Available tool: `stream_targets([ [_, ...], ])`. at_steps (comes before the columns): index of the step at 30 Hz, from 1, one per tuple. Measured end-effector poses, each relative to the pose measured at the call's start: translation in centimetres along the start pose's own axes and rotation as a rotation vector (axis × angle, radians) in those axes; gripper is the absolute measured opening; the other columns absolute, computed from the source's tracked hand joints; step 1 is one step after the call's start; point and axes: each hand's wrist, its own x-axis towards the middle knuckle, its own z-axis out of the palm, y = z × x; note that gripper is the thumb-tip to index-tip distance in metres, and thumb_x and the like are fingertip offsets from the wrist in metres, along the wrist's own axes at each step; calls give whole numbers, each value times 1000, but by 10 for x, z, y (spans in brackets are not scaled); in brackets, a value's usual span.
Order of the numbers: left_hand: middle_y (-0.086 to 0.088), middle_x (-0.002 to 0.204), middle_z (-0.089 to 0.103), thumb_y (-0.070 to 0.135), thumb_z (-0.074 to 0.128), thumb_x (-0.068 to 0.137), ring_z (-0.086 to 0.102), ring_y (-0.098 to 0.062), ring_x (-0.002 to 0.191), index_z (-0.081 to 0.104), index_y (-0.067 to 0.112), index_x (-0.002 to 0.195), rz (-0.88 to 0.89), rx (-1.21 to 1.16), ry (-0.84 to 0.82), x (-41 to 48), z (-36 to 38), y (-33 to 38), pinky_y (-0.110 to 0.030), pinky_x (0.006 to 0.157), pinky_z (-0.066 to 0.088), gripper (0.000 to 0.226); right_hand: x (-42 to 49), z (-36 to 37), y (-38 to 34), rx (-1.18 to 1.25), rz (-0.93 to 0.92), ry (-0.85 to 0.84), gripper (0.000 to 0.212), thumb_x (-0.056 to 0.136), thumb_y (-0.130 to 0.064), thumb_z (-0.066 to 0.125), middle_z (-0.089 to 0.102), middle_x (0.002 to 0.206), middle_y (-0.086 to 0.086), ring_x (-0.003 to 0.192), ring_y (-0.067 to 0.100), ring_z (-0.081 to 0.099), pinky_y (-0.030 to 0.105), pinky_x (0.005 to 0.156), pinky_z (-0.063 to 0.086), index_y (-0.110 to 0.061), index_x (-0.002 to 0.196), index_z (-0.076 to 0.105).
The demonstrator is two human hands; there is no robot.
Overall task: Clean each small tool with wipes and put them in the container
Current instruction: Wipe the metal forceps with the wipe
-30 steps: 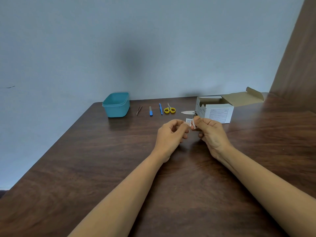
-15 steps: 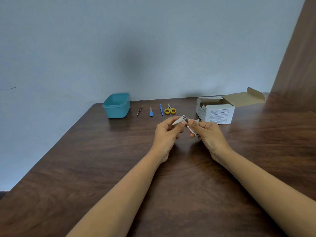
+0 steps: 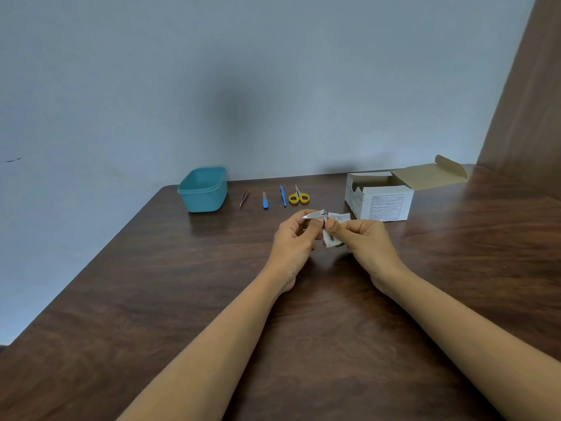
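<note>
I hold a small metal nail clipper (image 3: 315, 214) above the middle of the table (image 3: 170, 299), in front of the row of tools. It is silver and shiny, and its lever stands swung up and points left in a thin wedge. My left hand (image 3: 293, 238) is curled around it and pinches it between thumb and fingertips. My right hand (image 3: 368, 241) is also closed, its fingers pinching a small white wipe (image 3: 328, 239) that is folded against the lower end of the clipper. A little printed sachet (image 3: 339, 216) shows just above my right fingers; I cannot tell whether I hold it or it lies on the table.

Behind my hands four tools lie side by side, apart from each other: brown tweezers (image 3: 244, 198), a short file with a blue handle (image 3: 265, 200), a slim blue tool (image 3: 283, 196) and scissors with yellow loops (image 3: 299, 197). The teal container (image 3: 202, 192) stands open to their left, near the table's far left corner and close to the wall (image 3: 273, 86). To the right a white cardboard box (image 3: 379, 202) sits with its flap thrown back, near a brown panel (image 3: 528, 101). The table's left edge runs diagonally towards me. Between my forearms and on both sides of them lies bare dark wood.
</note>
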Motion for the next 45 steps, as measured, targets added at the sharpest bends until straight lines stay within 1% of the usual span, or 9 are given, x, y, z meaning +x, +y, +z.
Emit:
stream_targets([
  [2, 1, 90, 67, 21, 51, 98, 55, -8, 81, 64, 31, 99, 0, 11, 4, 0, 0, 0, -15, 62, 44, 16, 0, -1, -2, 19, 30, -26, 35, 78, -41, 69, 72, 85, 21, 76, 26, 62, 39, 76, 47, -7, 79, 77],
  [5, 3, 92, 67, 21, 50, 99, 54, -9, 83, 63, 31, 101, -15, 17, 22, 1, 1, 1, -16, 62, 44, 17, 3, -3, -4, 20, 89, -36, 31, 90, -35, 61, 75, 85, 8, 72, 9, 61, 25, 66, 42, -12, 79, 77],
  [7, 3, 93, 66, 21, 49, 99, 53, -8, 83, 63, 26, 107, -22, 26, 30, 2, 1, 1, -12, 59, 43, 16, 7, -5, -6, 58, 157, -30, 30, 94, -31, 55, 75, 85, 7, 76, 12, 63, 26, 65, 39, -12, 77, 73],
  [18, 1, 86, 62, 19, 49, 100, 47, -12, 78, 64, 23, 107, -6, 44, 5, 3, 0, 0, -18, 61, 40, 17, 12, -23, -14, 183, 289, -256, 14, 83, 1, 64, 74, 82, 4, 71, 9, 65, 18, 66, 41, -8, 85, 74],
  [25, 9, 83, 64, 20, 50, 99, 51, 5, 67, 64, 19, 106, 73, 85, -69, 1, 0, -1, -7, 60, 42, 15, 12, -22, -12, 196, 310, -231, 6, 76, -1, 69, 73, 72, 4, 69, 9, 63, 13, 64, 48, -4, 78, 73],
  [30, 11, 86, 65, 18, 50, 99, 56, 12, 69, 62, 20, 106, 107, 76, -97, -2, 1, 3, -4, 62, 42, 15, 8, -18, -16, 158, 285, -248, 10, 65, -23, 73, 71, 68, 2, 66, 7, 60, 18, 64, 41, -13, 66, 75],
  [34, 9, 90, 66, 18, 50, 99, 56, 14, 71, 62, 25, 101, 89, 54, -91, -3, 1, 4, -3, 63, 42, 14, 9, -21, -18, 149, 286, -278, 11, 77, -12, 68, 73, 71, 1, 69, 8, 61, 20, 66, 38, -12, 68, 74],
  [39, 11, 87, 66, 21, 51, 98, 55, 10, 69, 63, 26, 102, 101, 90, -97, -2, 0, 2, -7, 63, 44, 14, 9, -20, -16, 143, 274, -277, 4, 70, -13, 73, 70, 68, 2, 65, 6, 59, 17, 63, 41, -10, 71, 73],
  [45, 9, 84, 65, 21, 51, 98, 55, 11, 65, 63, 25, 104, 119, 88, -85, -3, 1, 3, -6, 62, 42, 15, 7, -15, -12, 176, 258, -187, 39, 53, -37, 80, 71, 73, 3, 70, 10, 56, 20, 61, 39, -8, 79, 75],
])
